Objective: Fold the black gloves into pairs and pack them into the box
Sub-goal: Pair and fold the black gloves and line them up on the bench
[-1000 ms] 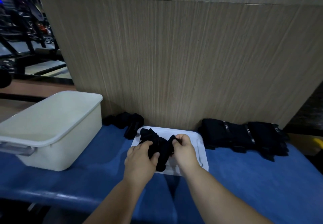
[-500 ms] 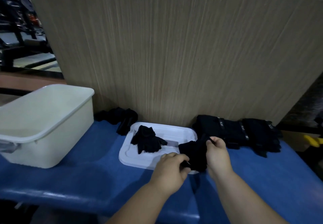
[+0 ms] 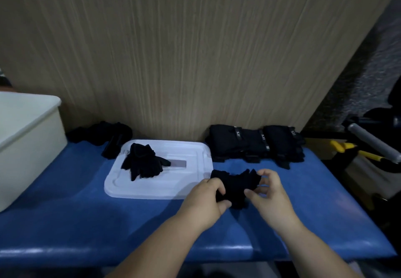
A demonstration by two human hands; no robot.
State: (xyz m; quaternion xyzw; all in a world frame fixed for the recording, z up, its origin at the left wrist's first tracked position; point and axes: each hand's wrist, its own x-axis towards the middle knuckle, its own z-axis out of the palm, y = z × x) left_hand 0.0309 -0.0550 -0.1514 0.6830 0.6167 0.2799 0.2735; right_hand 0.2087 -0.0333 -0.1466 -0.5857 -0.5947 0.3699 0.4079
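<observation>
One black glove (image 3: 235, 185) lies gripped between curled fingers (image 3: 213, 185) of left hand (image 3: 205, 200) and right hand (image 3: 272, 198).

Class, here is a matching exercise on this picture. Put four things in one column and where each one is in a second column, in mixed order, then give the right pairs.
Things
1. white box
2. single glove
3. banded glove stack
4. held glove

Places
A. between the left hand and right hand
B. at the left end of the blue table
C. on the white lid
D. at the right, against the wooden wall

Pairs: 1-B, 2-C, 3-D, 4-A
</observation>
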